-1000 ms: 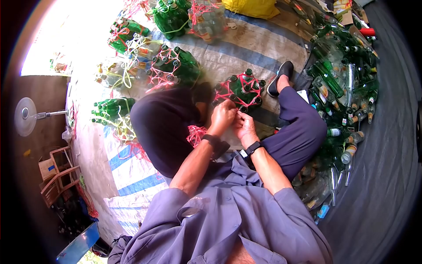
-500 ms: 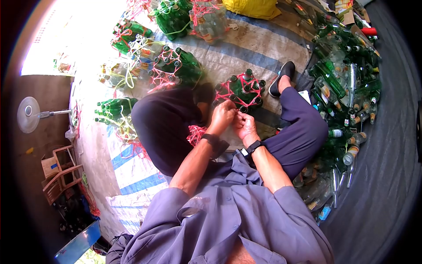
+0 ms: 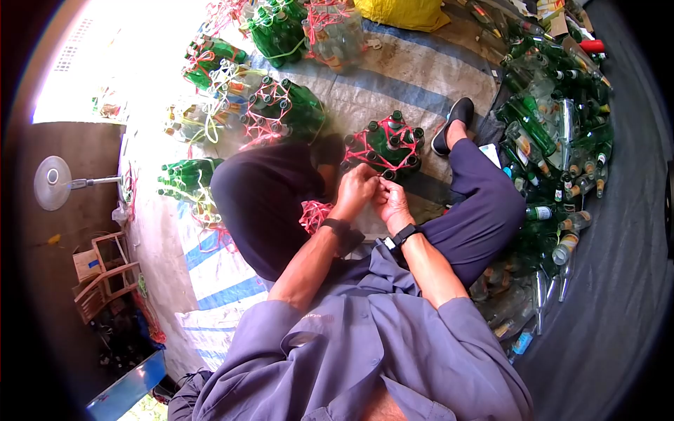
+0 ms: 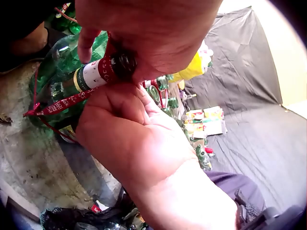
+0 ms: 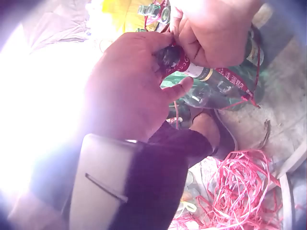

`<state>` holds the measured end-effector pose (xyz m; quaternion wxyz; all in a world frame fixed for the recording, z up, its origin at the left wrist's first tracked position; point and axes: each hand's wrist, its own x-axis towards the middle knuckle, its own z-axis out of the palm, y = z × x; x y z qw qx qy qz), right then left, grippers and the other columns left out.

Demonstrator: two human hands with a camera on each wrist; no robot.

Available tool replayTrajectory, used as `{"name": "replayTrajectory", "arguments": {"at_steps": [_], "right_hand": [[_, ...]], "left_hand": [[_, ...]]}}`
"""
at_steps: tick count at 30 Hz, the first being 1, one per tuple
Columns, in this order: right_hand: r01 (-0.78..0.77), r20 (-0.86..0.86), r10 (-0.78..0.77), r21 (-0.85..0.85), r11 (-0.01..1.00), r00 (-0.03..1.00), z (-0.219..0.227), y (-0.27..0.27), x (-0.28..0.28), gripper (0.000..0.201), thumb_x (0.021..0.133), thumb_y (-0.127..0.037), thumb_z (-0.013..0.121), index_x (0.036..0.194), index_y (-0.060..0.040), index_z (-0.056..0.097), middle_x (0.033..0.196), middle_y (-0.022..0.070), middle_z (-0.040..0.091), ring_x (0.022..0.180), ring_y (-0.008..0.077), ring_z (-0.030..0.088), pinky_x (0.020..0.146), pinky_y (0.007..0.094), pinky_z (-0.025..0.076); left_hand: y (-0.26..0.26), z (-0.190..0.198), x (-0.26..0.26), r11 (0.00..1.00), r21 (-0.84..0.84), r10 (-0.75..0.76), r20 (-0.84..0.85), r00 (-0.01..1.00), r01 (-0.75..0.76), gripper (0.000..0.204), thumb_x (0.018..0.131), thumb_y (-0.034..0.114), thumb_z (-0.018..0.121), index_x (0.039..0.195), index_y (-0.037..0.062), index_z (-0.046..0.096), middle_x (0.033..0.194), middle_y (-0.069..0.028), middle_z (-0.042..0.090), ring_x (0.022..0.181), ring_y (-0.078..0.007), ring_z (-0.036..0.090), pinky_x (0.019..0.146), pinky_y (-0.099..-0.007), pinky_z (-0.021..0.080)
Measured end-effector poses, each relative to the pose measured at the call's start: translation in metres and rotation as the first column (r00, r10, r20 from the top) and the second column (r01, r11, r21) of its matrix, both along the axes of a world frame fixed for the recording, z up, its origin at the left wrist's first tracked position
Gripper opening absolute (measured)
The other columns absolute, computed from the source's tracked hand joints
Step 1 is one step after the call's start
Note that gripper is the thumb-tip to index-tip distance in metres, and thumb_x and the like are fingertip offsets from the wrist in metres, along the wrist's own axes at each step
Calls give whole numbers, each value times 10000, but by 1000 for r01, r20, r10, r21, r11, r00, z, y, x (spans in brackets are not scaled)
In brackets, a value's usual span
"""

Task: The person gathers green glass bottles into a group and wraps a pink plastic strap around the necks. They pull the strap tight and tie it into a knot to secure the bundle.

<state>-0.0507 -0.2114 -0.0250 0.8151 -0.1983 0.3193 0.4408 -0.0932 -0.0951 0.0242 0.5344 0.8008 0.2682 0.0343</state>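
In the head view, both hands meet at the near edge of a bundle of green glass bottles (image 3: 382, 142) laced at the necks with red plastic ribbon (image 3: 360, 149). My left hand (image 3: 354, 192) has its fingers curled and pinches the ribbon beside one bottle's neck. Opposite it, my right hand (image 3: 392, 203) pinches ribbon at the same neck, fingertips close to the left ones. The left wrist view shows this bottle's neck with a white and red label (image 4: 93, 75) between the hands, and printed red ribbon (image 4: 67, 103) running along it. The fingertips partly hide the ribbon's ends.
A tangle of pink ribbon (image 5: 242, 191) lies by the left forearm. More tied bottle bundles (image 3: 281, 105) stand at the left and back. Loose bottles (image 3: 537, 133) are heaped at the right beside a black sheet (image 3: 625, 231). A fan (image 3: 53, 182) is far left.
Both hands stay at the same bottle neck with hardly any movement. The surroundings have shifted slightly to the right in the head view.
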Motion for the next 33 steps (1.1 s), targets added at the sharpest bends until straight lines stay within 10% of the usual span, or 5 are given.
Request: {"name": "replayTrajectory", "arguments": {"at_steps": [4, 6, 10, 15, 33], "right_hand": [[16, -8, -16, -1, 1000, 1000, 3, 3, -1, 56, 895, -105, 652, 898, -128, 602, 654, -63, 510, 453, 38, 375, 400, 175, 273], [14, -12, -15, -40, 999, 1000, 4, 3, -2, 54, 901, -112, 657, 891, -139, 612, 652, -76, 507, 450, 33, 369, 401, 175, 257], [23, 15, -23, 2, 1000, 1000, 5, 3, -3, 56, 902, -111, 667, 882, -143, 626, 658, -86, 518, 451, 27, 366, 405, 178, 253], [69, 10, -69, -18, 997, 998, 6, 6, -4, 57, 897, -93, 672, 866, -125, 636, 665, -88, 538, 457, 25, 375, 411, 183, 271], [-39, 106, 79, -334, 942, 991, 24, 7, -5, 99, 879, -171, 677, 797, -165, 623, 647, -79, 511, 479, 50, 397, 427, 212, 254]], "left_hand": [[-1, -12, 3, 998, -46, 40, -16, 999, -41, 209, 802, 149, 639, 919, -17, 689, 838, -203, 718, 794, -336, 718, 731, -412, 554], [-1, -8, 4, 998, 13, 55, -41, 998, -55, 145, 839, 66, 633, 915, -52, 670, 743, -100, 703, 670, -127, 647, 624, -304, 529], [-4, 5, 8, 997, 71, 47, -104, 993, -40, 184, 817, 111, 638, 911, -42, 676, 721, -115, 699, 656, -146, 658, 620, -323, 527], [-6, 10, 10, 973, 230, 52, -188, 981, -7, 220, 802, 209, 604, 900, 33, 691, 841, -202, 709, 824, -391, 691, 743, -470, 536], [2, -5, 9, 963, 261, -36, -101, 994, 61, 189, 802, 138, 607, 876, -26, 665, 765, -176, 694, 720, -276, 692, 680, -392, 534]]}}
